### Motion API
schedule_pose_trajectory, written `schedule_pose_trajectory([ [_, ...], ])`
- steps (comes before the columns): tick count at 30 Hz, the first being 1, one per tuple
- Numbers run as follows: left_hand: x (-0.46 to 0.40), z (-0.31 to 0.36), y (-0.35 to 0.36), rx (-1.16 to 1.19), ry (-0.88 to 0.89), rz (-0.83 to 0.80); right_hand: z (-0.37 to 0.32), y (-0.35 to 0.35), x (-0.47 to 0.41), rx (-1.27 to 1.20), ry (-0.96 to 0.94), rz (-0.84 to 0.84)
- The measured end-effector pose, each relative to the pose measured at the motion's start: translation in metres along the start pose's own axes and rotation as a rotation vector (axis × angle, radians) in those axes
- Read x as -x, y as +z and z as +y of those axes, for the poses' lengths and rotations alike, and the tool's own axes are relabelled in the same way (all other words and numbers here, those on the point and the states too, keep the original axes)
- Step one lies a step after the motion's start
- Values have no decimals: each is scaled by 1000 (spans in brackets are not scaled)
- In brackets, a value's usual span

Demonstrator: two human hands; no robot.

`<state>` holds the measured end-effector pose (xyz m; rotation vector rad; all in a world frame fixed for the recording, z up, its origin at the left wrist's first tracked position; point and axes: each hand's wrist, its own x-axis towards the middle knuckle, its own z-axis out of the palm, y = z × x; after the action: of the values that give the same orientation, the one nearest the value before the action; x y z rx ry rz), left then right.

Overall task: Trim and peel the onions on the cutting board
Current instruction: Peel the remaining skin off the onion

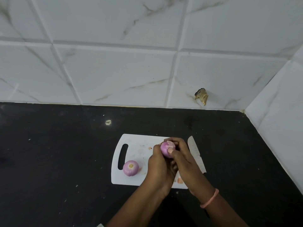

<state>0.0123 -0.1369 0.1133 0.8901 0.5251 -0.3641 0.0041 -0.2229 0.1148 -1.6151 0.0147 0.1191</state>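
A white cutting board (137,145) with a handle slot lies on the black counter. Above its right half, both hands hold one purple onion (166,148). My left hand (159,167) grips it from below and the left. My right hand (183,158) curls round it from the right, thumb pressed on its front. A second onion (130,168), peeled with its trimmed end facing up, sits on the board's front left by the slot. A knife (195,153) lies along the board's right edge, blade pointing away from me.
Small scraps of onion skin (180,180) lie on the board near its front edge. The black counter (65,153) extends to the left. A tiled wall (114,71) runs behind, and another wall (278,120) closes the right side.
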Motion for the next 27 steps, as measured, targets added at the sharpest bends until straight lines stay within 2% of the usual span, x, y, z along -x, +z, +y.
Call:
schedule_pose_trajectory([
  [6, 6, -3, 6, 30, 23, -1, -1, 12, 2, -27, -64, 135],
  [10, 6, -5, 7, 55, 41, 13, 6, 22, -6, -25, 0, 203],
  [15, 4, -12, 4, -32, 71, -21, 0, 15, -12, -48, 24, 307],
  [20, 1, -17, -3, -101, 92, -130, -16, 2, -13, -168, 233, 183],
  [23, -1, -11, -6, -66, 81, -177, -18, -8, -9, -151, 143, 73],
  [27, -3, -2, -3, -39, 91, -169, -6, -7, 1, 71, -11, -72],
])
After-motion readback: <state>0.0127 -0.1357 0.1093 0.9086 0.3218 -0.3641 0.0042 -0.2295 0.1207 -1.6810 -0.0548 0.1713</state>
